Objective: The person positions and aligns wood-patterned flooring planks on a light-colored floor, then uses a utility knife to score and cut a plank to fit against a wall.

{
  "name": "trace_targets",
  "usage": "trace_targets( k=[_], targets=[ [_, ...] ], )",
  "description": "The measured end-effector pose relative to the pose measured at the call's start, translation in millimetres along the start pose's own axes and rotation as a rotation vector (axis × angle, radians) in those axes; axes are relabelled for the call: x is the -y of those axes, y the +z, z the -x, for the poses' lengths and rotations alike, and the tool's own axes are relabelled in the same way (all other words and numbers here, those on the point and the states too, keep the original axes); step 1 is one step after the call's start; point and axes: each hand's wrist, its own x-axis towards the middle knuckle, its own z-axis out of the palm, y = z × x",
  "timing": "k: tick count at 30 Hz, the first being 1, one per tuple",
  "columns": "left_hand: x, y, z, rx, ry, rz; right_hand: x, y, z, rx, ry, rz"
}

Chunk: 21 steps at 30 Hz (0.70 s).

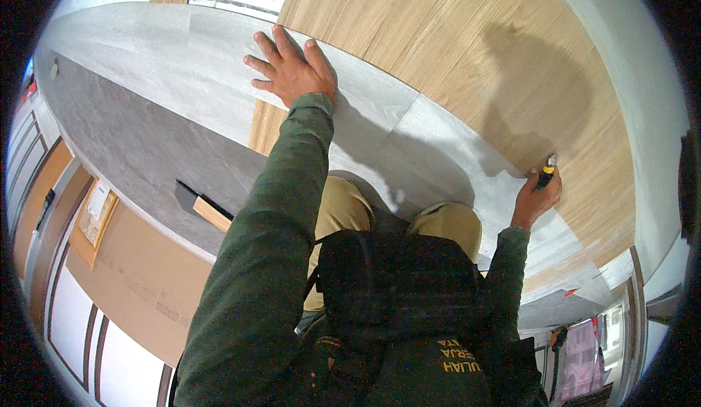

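My left hand (298,72) lies with fingers spread on a pale grey wood-look plank (380,111), close to its seam with the light brown wood-look planks (380,27). Over on the right, my right hand (534,202) is closed round a short black-and-yellow tool (546,175), which looks like a utility knife. Its silvery tip points away from me, over the brown planks near their border with the grey ones. Whether the tip touches the surface I cannot tell. My knees (447,224) are bent over the grey planks.
A white wall (621,63) curves along the right. On the darker grey floor (139,122) to the left lie a black flat piece (188,193) and a small wood-coloured strip (212,213). Brown cardboard (139,283) and a framed panel (93,221) are farther left.
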Motion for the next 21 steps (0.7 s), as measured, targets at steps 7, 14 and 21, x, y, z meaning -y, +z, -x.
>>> trace_targets(
  k=[7, 14, 21],
  targets=[
    [7.4, 14.4, -0.1, -0.145, -0.024, -0.054, -22.8, -7.6, 3.0, -0.001, -0.002, -0.191],
    [6.9, -0.2, -6.6, -0.039, -0.162, 0.096, 138.9, -14.3, -40.0, 0.479, 0.147, -0.702],
    [4.5, -1.8, -6.1, -0.032, -0.182, 0.035, 357.6, 13.8, -75.5, 0.864, -0.412, -0.864]
  ],
)
